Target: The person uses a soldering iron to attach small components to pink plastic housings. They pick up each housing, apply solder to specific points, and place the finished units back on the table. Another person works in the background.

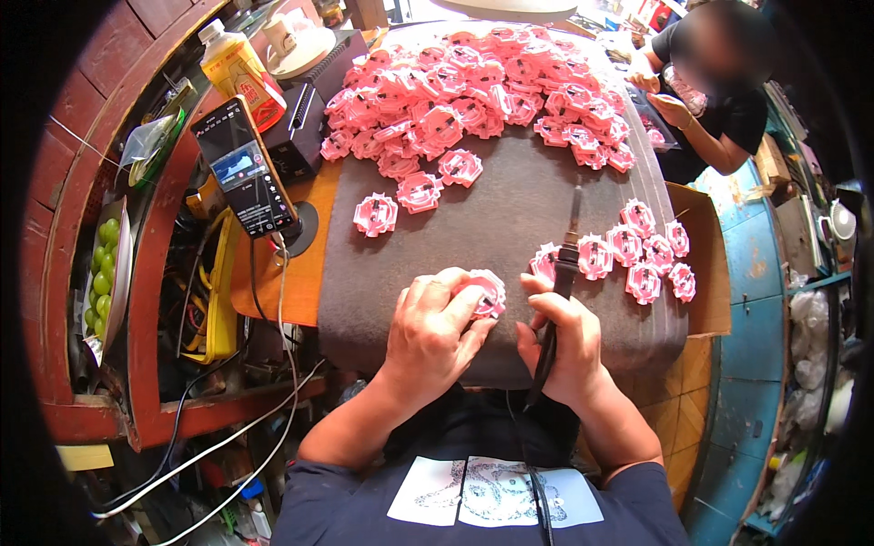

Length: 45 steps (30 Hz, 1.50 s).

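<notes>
Between the fingers of my left hand is a small pink plastic part, held just above the dark mat. My right hand grips a soldering iron by its black handle, its metal tip pointing up and away from me. Beside the iron lie several like pink parts with dark pieces in their middles, one of them partly behind my right fingers. A large heap of the same parts covers the far side of the mat, and a few lie loose at its near left edge.
On the left, a phone stands on a holder beside a drink bottle and a black box. Cables hang down there. A cardboard box adjoins the table's right side. Another person works at the far right.
</notes>
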### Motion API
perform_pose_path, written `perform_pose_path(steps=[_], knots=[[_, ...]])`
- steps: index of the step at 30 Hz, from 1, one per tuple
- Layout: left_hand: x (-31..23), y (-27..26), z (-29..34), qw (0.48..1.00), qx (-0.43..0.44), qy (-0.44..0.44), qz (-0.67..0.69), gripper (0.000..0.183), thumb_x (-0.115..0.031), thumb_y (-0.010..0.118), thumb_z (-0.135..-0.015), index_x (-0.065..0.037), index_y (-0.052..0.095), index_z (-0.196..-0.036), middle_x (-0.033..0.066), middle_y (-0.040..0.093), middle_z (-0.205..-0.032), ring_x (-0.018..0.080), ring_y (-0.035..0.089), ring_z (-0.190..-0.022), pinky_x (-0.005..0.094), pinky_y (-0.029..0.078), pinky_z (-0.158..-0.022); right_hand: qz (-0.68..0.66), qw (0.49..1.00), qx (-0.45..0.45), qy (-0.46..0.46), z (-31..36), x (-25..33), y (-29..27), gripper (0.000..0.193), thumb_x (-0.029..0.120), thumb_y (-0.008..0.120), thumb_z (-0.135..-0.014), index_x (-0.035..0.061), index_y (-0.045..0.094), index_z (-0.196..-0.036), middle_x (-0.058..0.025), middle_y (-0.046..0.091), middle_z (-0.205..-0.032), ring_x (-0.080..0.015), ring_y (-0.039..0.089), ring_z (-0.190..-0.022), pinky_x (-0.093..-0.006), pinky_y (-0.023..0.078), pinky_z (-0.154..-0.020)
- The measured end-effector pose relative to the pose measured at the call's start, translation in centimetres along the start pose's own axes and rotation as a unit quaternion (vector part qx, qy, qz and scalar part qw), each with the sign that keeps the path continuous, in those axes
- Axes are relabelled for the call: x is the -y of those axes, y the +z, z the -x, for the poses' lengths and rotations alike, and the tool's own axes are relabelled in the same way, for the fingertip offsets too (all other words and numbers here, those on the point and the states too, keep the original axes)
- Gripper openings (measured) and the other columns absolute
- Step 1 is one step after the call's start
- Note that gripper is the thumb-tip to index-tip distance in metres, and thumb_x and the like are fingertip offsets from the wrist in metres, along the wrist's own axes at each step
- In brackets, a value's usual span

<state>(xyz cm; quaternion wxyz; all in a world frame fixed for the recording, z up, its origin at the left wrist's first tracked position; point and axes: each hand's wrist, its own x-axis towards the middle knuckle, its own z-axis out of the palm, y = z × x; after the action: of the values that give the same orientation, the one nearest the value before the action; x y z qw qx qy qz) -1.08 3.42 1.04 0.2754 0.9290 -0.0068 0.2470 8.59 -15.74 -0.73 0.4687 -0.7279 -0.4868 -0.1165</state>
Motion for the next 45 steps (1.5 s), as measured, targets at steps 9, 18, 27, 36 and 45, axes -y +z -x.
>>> perform_pose_path(steps=[9, 18, 27, 36, 45], knots=[[0.0, -0.3, 0.1, 1.000, 0.006, -0.002, 0.020, 0.053, -0.016, 0.089, -0.078, -0.003, 0.071, -0.126, 0.0199, 0.059, -0.133, 0.0393, 0.059, -0.119, 0.0474, 0.050, -0.102, -0.015, 1.000, -0.010, 0.020, -0.2, -0.4, 0.5, 0.051, -0.006, 0.077, -0.085, 0.0031, 0.054, -0.130, -0.0199, 0.071, -0.130, -0.0181, 0.062, -0.071, -0.0316, 0.054, -0.065], [0.6, 0.2, -0.2, 0.998, 0.020, 0.015, 0.061, 0.047, -0.021, 0.088, -0.081, -0.001, 0.072, -0.119, 0.0163, 0.068, -0.124, 0.0366, 0.064, -0.112, 0.0469, 0.050, -0.100, -0.015, 0.999, -0.012, 0.040, -0.8, 0.1, 1.0, 0.049, -0.007, 0.075, -0.086, 0.0021, 0.057, -0.130, -0.0204, 0.068, -0.098, -0.0382, 0.067, -0.073, -0.0444, 0.054, -0.065], [1.5, -0.1, -0.9, 0.993, 0.033, 0.052, 0.101, 0.043, -0.010, 0.081, -0.085, -0.002, 0.070, -0.125, 0.0192, 0.064, -0.135, 0.0369, 0.062, -0.119, 0.0469, 0.049, -0.099, -0.009, 1.000, 0.022, -0.001, -1.8, -0.1, 0.6, 0.056, -0.010, 0.073, -0.079, 0.0030, 0.060, -0.131, -0.0126, 0.067, -0.091, -0.0303, 0.066, -0.071, -0.0400, 0.054, -0.063], [-0.3, 1.0, 0.3, 0.996, -0.032, 0.014, 0.083, 0.040, -0.002, 0.084, -0.078, -0.003, 0.075, -0.117, 0.0157, 0.065, -0.120, 0.0333, 0.063, -0.107, 0.0425, 0.053, -0.091, -0.009, 1.000, 0.008, 0.001, -1.6, 0.6, 0.7, 0.060, -0.009, 0.073, -0.075, 0.0025, 0.062, -0.132, -0.0094, 0.066, -0.084, -0.0289, 0.065, -0.071, -0.0412, 0.053, -0.064], [-0.9, 0.8, 0.7, 0.993, -0.054, -0.008, 0.109, 0.030, 0.002, 0.081, -0.082, -0.002, 0.076, -0.112, 0.0133, 0.067, -0.113, 0.0342, 0.064, -0.101, 0.0422, 0.054, -0.087, -0.060, 0.998, 0.003, 0.016, -1.4, 1.3, 1.0, 0.057, -0.012, 0.072, -0.081, 0.0015, 0.061, -0.135, -0.0177, 0.074, -0.108, -0.0319, 0.070, -0.078, -0.0417, 0.057, -0.070]])
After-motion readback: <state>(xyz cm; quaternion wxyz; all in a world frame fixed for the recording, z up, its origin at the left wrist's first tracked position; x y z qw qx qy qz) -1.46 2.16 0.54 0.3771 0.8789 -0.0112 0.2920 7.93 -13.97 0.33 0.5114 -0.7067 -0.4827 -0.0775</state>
